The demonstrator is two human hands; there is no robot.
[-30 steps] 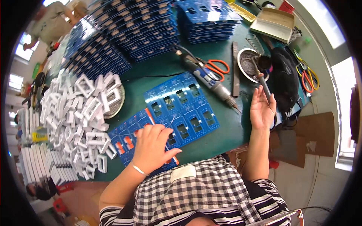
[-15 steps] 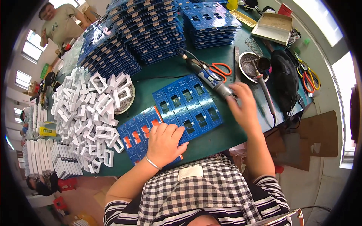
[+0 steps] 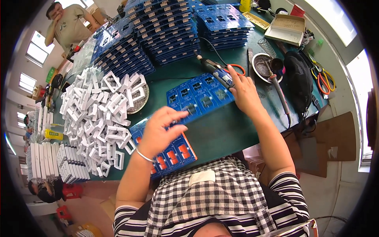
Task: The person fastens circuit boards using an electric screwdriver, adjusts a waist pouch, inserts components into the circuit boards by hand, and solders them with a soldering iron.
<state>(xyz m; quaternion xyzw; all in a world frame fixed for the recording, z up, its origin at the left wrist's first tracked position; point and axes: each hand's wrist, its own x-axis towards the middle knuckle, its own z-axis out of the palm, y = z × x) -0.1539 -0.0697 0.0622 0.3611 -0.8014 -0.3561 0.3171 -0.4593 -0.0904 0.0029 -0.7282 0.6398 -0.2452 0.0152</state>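
Two blue panels lie on the green table [image 3: 225, 130] in front of me. The nearer panel [image 3: 175, 152] carries orange inserts; the farther panel [image 3: 199, 94] has dark square parts. My left hand [image 3: 160, 130] hovers over the nearer panel, its spread fingers reaching the edge of the farther one. My right hand [image 3: 244, 93] rests at the farther panel's right end and closes around the black electric screwdriver [image 3: 211, 67], whose cable runs back toward the stacks.
A large heap of white plastic frames [image 3: 98, 114] lies to the left. Stacks of blue panels [image 3: 158, 27] fill the back. Right: orange-handled scissors [image 3: 238, 69], a metal bowl [image 3: 262, 65], a thin rod tool [image 3: 281, 94], a black bag [image 3: 298, 81], a cardboard box [image 3: 286, 27]. Another person [image 3: 65, 25] stands far left.
My right hand left the rod tool and moved left onto the screwdriver. My left hand lifted off the nearer panel and reached toward the farther one.
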